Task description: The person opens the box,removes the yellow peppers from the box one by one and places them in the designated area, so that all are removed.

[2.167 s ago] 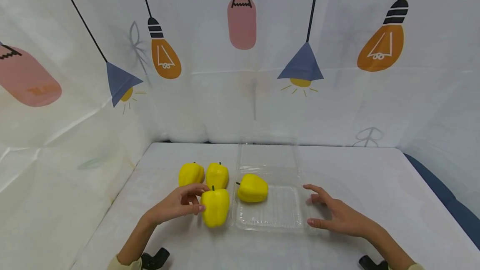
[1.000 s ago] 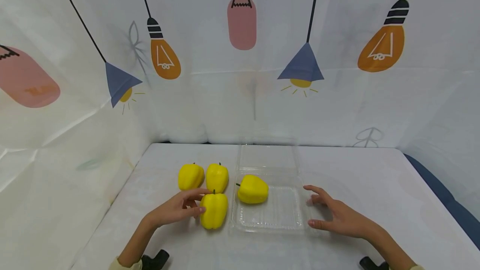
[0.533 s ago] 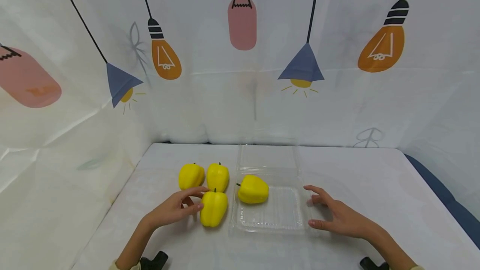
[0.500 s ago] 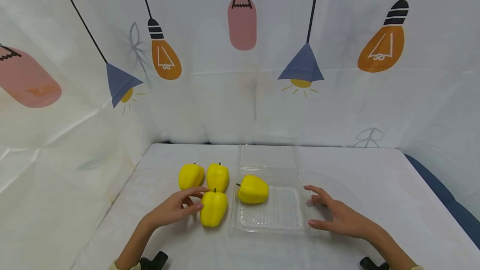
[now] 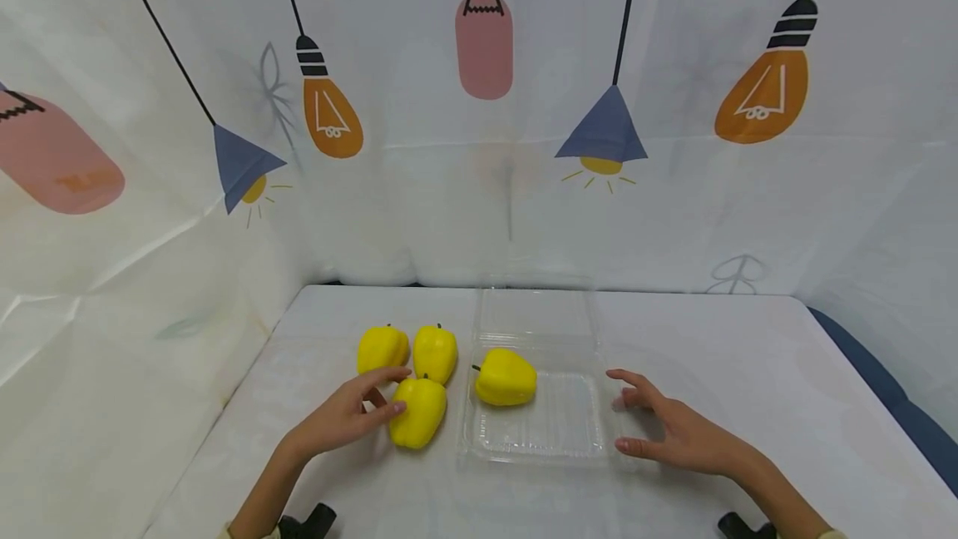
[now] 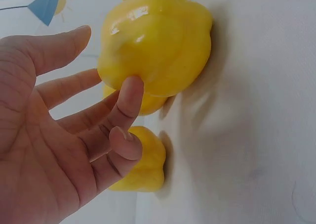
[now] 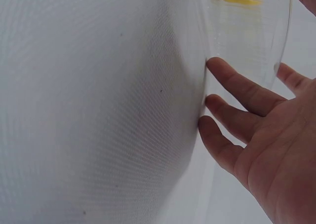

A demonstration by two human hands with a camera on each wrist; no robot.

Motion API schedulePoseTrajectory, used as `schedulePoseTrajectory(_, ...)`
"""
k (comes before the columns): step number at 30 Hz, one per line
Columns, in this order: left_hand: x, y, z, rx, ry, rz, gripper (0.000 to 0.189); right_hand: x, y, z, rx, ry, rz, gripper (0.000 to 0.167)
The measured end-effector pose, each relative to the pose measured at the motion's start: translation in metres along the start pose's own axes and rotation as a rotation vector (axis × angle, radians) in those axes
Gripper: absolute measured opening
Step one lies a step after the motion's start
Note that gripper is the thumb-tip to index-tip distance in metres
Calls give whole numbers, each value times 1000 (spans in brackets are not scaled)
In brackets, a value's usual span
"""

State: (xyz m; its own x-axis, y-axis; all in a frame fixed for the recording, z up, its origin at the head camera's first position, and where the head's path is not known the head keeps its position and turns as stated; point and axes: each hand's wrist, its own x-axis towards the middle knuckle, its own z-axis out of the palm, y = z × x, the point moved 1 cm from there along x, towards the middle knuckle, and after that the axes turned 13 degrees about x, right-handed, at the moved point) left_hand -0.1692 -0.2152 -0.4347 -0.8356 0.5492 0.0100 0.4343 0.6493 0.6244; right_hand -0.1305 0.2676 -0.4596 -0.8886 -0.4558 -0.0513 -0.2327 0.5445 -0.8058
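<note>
A yellow bell pepper (image 5: 417, 412) stands on the table left of the clear container, its stem tilted to the right. My left hand (image 5: 352, 412) is at its left side, fingers loosely bent; in the left wrist view a fingertip (image 6: 131, 90) overlaps the pepper while the thumb stands apart from it. Another yellow pepper (image 5: 505, 377) lies on its side inside the open clear plastic container (image 5: 546, 447). My right hand (image 5: 677, 435) has its fingers spread by the container's right edge; in the right wrist view its fingertips (image 7: 216, 65) reach the table beside the container wall.
Two more yellow peppers (image 5: 382, 348) (image 5: 434, 353) stand close together behind my left hand. The container's raised clear lid (image 5: 535, 310) leans toward the back. A white curtain with lamp prints (image 5: 419, 215) closes off the rear of the white table (image 5: 696, 331).
The pepper by my left hand has shifted a little to the left and turned, its top leaning further. My left hand moved slightly with it. The right hand has kept its place.
</note>
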Motion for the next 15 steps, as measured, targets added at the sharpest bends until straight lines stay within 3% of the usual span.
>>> schedulePoseTrajectory(8,1,5,-3,33,71,5,42,1,1,0,-2,-1,1,83)
schedulePoseTrajectory(15,6,20,-6,37,143,23,40,1,1,0,-3,-2,-8,82)
